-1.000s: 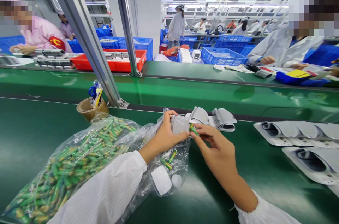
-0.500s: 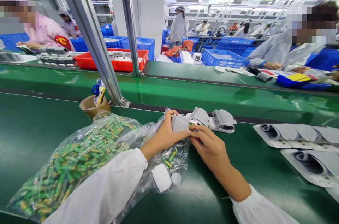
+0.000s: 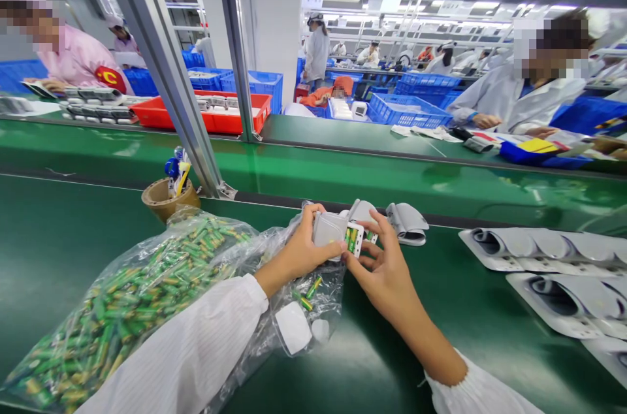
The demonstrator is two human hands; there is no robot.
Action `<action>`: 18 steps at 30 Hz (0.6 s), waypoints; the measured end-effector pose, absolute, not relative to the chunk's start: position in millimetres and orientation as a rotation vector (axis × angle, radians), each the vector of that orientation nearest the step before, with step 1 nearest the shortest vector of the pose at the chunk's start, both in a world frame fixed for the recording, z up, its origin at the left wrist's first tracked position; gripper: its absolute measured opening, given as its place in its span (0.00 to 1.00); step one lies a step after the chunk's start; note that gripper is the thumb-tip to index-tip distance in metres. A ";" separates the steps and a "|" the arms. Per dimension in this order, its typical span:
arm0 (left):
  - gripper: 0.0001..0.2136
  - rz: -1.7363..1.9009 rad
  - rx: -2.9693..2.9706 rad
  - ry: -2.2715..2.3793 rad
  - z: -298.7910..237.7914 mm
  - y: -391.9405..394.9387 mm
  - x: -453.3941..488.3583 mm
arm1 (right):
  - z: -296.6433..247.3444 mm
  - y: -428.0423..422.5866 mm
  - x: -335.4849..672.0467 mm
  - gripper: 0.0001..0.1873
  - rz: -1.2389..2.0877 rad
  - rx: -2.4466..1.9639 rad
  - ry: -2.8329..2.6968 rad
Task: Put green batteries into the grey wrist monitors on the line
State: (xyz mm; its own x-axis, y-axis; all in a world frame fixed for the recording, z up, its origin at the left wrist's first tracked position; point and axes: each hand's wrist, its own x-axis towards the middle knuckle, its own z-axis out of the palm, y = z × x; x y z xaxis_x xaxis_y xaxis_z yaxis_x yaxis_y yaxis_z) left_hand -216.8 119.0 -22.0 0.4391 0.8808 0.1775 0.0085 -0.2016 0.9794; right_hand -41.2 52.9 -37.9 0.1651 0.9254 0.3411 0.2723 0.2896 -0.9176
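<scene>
My left hand [image 3: 306, 244] is closed around a wrist blood pressure monitor [image 3: 329, 229] with a grey cuff. Its white battery compartment [image 3: 353, 239] faces right, uncovered, with green batteries inside. My right hand [image 3: 385, 264] is at that end, thumb on the lower edge and index finger by the upper corner. Behind my hands lie more cuffed monitors [image 3: 407, 223]. Under my left wrist, a clear plastic bag [image 3: 235, 257] is spread out, full of green and gold batteries [image 3: 132, 300]. Two loose batteries [image 3: 310, 293] and a white cover [image 3: 292, 328] lie on its right end.
Rows of grey cuffed monitors [image 3: 553, 247] lie at the right. A brown cup [image 3: 170, 198] with pens stands by a metal post [image 3: 171, 74]. Beyond the green belt [image 3: 318, 162] are a red tray [image 3: 196, 119], blue crates [image 3: 409, 110] and other people at work.
My right hand's fingers have spread from a pinch at the monitor's end, leaving the batteries inside in plain view. My left hand keeps its hold. The whole view has shifted slightly.
</scene>
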 end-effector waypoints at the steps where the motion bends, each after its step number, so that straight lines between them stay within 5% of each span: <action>1: 0.28 0.967 1.591 0.780 -22.1 119.1 -217.8 | -37.5 51.9 -44.5 0.44 0.792 -1.228 -1.283; 8: 0.29 0.917 1.493 0.610 -24.4 118.3 -222.3 | -30.4 56.7 -45.7 0.31 0.985 -1.209 -1.074; 18: 0.25 1.150 1.166 0.668 -28.5 128.8 -222.9 | -52.6 21.4 44.4 0.31 0.498 -1.726 -1.162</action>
